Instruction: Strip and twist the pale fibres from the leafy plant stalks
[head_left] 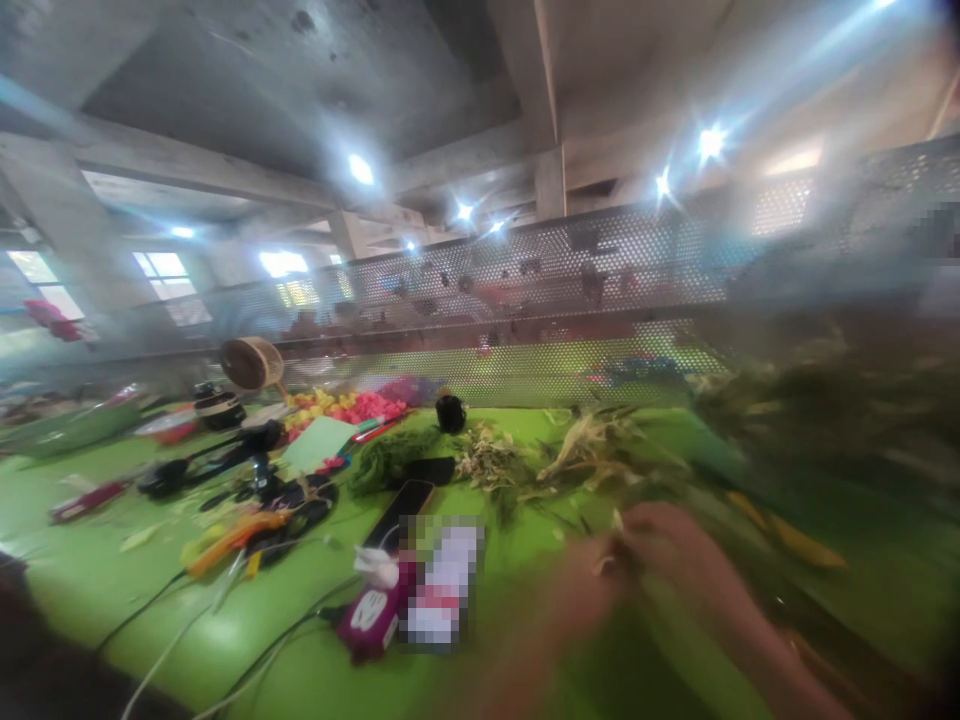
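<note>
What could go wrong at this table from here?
The loose cables cross the green table's near side, so the left forearm might snag one and drag things along. Scraps from the dried leaves could scatter onto the dark phone. The left hand and right hand are close together, so they might bump.

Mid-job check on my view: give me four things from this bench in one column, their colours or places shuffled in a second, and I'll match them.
1. Fan
2. Tissue pack
3. Card
4. Left hand and right hand

A. Magenta
B. Close together, right of the tissue pack
C. Brown and round, towards the back
D. Pale green, beside pink flowers

Pairs: 1-C, 2-A, 3-D, 4-B
</note>
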